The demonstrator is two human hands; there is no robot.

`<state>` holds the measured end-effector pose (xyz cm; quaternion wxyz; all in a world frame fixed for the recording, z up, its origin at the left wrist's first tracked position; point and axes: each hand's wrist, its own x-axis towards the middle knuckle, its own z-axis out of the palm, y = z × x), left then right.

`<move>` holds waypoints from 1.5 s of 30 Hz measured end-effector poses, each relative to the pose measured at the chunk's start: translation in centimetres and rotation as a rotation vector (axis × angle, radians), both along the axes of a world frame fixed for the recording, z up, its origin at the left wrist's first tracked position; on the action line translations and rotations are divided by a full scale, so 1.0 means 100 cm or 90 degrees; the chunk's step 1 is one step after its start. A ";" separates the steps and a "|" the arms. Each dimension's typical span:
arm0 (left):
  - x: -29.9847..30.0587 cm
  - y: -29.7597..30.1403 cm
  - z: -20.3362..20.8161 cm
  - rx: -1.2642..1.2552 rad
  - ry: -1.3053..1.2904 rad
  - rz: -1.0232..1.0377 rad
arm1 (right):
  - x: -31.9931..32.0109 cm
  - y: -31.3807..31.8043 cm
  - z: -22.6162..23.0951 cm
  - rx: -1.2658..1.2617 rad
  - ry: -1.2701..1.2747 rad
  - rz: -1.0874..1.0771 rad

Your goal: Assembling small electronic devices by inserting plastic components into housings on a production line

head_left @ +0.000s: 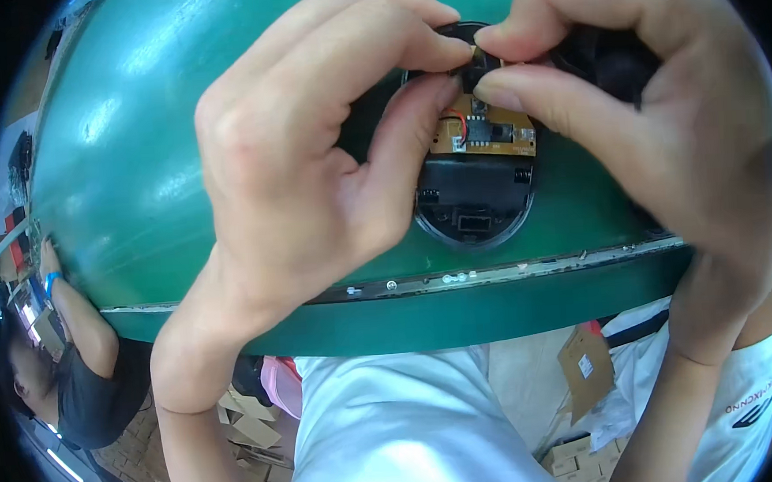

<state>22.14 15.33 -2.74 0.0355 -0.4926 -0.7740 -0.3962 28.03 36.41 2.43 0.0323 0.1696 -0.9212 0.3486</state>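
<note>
An opened black computer mouse (pixel 476 202) lies on the green table, its inside facing up. A brown circuit board (pixel 513 145) with a dark chip and a red wire sits in its middle; a battery bay with springs shows at the near end. My left hand (pixel 300 131) has thumb and forefinger closed at the mouse's far end, on its left side. From the right, my right hand (pixel 633 93) pinches at the same spot. A small dark part (pixel 478 59) shows between the two pairs of fingertips, mostly covered by them.
The green table (pixel 180 200) ends in a worn near edge. Behind my right hand's fingers is a black object (pixel 605 60), partly hidden. At the far left another person's arm (pixel 81 313) rests by the table. Cardboard pieces (pixel 586 370) lie below the edge.
</note>
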 end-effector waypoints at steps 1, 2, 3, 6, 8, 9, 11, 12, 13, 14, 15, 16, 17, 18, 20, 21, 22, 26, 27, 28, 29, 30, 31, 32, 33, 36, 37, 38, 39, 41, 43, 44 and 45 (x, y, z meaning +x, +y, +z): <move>0.002 -0.001 0.001 -0.009 -0.023 0.007 | 0.005 -0.003 0.001 0.015 0.029 -0.003; 0.004 -0.004 0.000 -0.014 -0.034 0.012 | 0.011 -0.005 0.000 0.032 0.059 -0.008; 0.006 -0.007 0.000 -0.017 -0.046 0.017 | 0.017 -0.009 0.000 0.040 0.075 -0.018; 0.010 -0.005 -0.002 -0.002 -0.148 -0.003 | 0.020 -0.010 -0.002 0.052 0.088 -0.029; 0.007 0.000 -0.004 0.017 -0.167 -0.013 | 0.015 -0.009 -0.003 0.041 0.074 -0.020; 0.007 0.002 -0.004 0.049 -0.183 -0.028 | 0.013 -0.008 -0.003 0.035 0.066 -0.018; 0.007 0.006 -0.002 0.112 -0.214 -0.063 | 0.008 -0.007 -0.004 0.019 0.045 -0.010; 0.007 0.004 -0.003 0.080 -0.189 -0.028 | 0.008 -0.006 -0.003 0.016 0.032 -0.012; 0.007 0.003 -0.004 0.048 -0.164 0.009 | 0.006 -0.004 -0.002 0.006 0.017 -0.012; 0.006 0.004 -0.004 0.050 -0.161 0.008 | 0.004 -0.004 -0.002 -0.012 -0.013 -0.010; 0.004 0.006 -0.005 0.057 -0.125 0.005 | 0.002 0.000 -0.004 -0.032 -0.040 -0.012; 0.003 0.007 -0.003 0.063 -0.104 0.004 | 0.001 0.002 -0.007 -0.057 -0.070 -0.016; 0.002 0.008 -0.001 0.067 -0.083 0.005 | -0.001 0.007 -0.010 -0.093 -0.100 -0.018; 0.002 0.006 0.001 0.044 -0.074 0.018 | -0.003 0.010 -0.011 -0.096 -0.088 0.004; -0.002 0.001 0.003 0.023 -0.063 0.041 | -0.008 0.007 -0.021 -0.122 -0.071 0.018; -0.003 -0.006 0.005 0.024 -0.060 0.045 | -0.009 0.003 -0.024 -0.156 -0.059 0.034; -0.005 -0.013 0.008 -0.013 -0.032 0.058 | -0.011 0.000 -0.022 -0.154 -0.057 0.039; -0.025 -0.026 0.012 -0.034 0.092 0.156 | -0.011 0.015 -0.011 -0.045 0.028 -0.116; -0.041 -0.033 0.010 -0.010 0.138 0.188 | -0.007 0.018 -0.006 -0.057 -0.010 -0.196; -0.062 -0.045 0.009 -0.040 0.140 0.233 | -0.009 0.020 -0.008 -0.086 0.025 -0.173; -0.077 -0.062 0.014 -0.071 0.144 0.282 | -0.013 0.020 -0.006 -0.117 0.062 -0.143; -0.085 -0.070 0.013 -0.063 0.150 0.290 | -0.013 0.023 -0.006 -0.125 0.056 -0.159; -0.090 -0.078 0.012 -0.070 0.040 0.311 | -0.014 0.024 -0.005 -0.128 0.058 -0.165; -0.091 -0.083 0.010 -0.073 -0.069 0.330 | -0.014 0.024 -0.003 -0.128 0.061 -0.168; -0.088 -0.081 0.004 -0.025 -0.057 0.329 | -0.015 0.022 -0.001 -0.139 0.050 -0.181; -0.069 -0.062 0.004 0.009 -0.040 0.263 | -0.015 0.021 0.001 -0.154 0.042 -0.214; -0.065 -0.058 0.007 -0.025 0.002 0.228 | -0.014 0.021 0.001 -0.142 0.053 -0.209; -0.062 -0.056 0.008 -0.011 0.019 0.227 | -0.013 0.020 0.001 -0.157 0.064 -0.216; -0.059 -0.056 0.011 0.001 0.037 0.228 | -0.013 0.019 0.001 -0.173 0.076 -0.222; -0.053 -0.061 0.023 -0.003 -0.028 0.234 | -0.005 0.004 0.007 -0.182 0.057 -0.248; -0.046 -0.071 0.024 0.019 -0.077 0.189 | 0.003 -0.023 0.005 -0.198 0.047 -0.208; -0.035 -0.075 0.026 0.048 -0.102 0.169 | 0.009 -0.035 0.002 -0.217 0.027 -0.156; -0.021 -0.079 0.027 0.082 -0.165 0.142 | 0.015 -0.050 0.000 -0.214 0.006 -0.105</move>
